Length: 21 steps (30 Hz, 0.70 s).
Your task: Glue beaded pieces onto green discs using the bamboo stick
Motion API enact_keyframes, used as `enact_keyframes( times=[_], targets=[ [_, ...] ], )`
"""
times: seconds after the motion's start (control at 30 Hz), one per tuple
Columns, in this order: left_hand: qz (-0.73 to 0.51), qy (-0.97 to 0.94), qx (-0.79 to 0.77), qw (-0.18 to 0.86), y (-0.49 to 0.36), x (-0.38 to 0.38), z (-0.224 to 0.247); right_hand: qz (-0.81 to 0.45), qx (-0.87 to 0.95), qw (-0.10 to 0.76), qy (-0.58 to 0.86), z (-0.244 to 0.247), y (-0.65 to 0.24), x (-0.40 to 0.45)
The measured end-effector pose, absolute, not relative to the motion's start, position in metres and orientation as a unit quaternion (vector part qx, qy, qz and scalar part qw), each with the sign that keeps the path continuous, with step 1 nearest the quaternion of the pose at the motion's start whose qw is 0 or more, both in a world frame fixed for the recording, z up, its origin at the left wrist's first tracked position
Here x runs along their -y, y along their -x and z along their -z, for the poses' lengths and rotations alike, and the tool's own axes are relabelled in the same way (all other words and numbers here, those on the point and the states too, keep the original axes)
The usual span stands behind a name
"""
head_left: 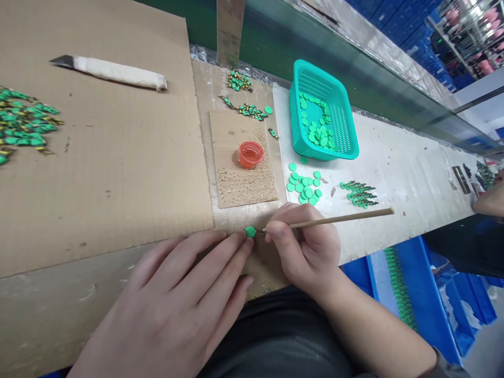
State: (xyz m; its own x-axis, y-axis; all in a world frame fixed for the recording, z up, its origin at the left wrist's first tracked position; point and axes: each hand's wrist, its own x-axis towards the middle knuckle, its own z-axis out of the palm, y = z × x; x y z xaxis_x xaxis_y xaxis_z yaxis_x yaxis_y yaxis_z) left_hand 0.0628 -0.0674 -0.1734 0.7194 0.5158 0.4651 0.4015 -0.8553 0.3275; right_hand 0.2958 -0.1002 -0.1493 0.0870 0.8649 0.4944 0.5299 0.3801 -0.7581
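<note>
At the table's near edge, a small round green disc (250, 231) sits at the fingertips of my left hand (177, 294), which are closed on its left side. My right hand (307, 247) pinches a thin wooden stick (354, 215), its dark fine end pointing left at the disc; I cannot tell whether it touches. Just beyond the hands, a small red cup (251, 155) of liquid stands on a spotted cardboard square (244, 189). Loose green discs (305, 187) lie in a cluster beyond my right hand.
A teal basket (350, 126) holds more green discs. Green and dark small pieces lie in piles at the left (27, 123), the back (252, 111) and the right (360, 194). A white-wrapped blade (118, 72) rests on cardboard. Another person's arm (490, 202) is at far right.
</note>
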Motion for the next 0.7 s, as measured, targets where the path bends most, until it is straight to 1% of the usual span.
enact_keyframes(
  times=[0.1,0.47,0.53,0.7],
  targets=[
    [-0.273,-0.923,-0.252,0.101,-0.0607,0.0686,0.1744,-0.158,0.650,0.514,0.537,0.1509,-0.2960,0.1008],
    [-0.260,-0.931,-0.241,0.088,-0.0607,0.0659,0.1730,-0.154,0.670,0.484,0.542,0.1479,-0.2956,0.0990],
    [-0.258,-0.931,-0.243,0.091,-0.0612,0.0658,0.1719,-0.152,0.664,0.494,0.540,0.1501,-0.2962,0.0989],
    [-0.265,-0.932,-0.234,0.086,-0.0652,0.0619,0.1658,-0.143,0.610,0.559,0.544,0.1501,-0.2993,0.1057]
  ],
)
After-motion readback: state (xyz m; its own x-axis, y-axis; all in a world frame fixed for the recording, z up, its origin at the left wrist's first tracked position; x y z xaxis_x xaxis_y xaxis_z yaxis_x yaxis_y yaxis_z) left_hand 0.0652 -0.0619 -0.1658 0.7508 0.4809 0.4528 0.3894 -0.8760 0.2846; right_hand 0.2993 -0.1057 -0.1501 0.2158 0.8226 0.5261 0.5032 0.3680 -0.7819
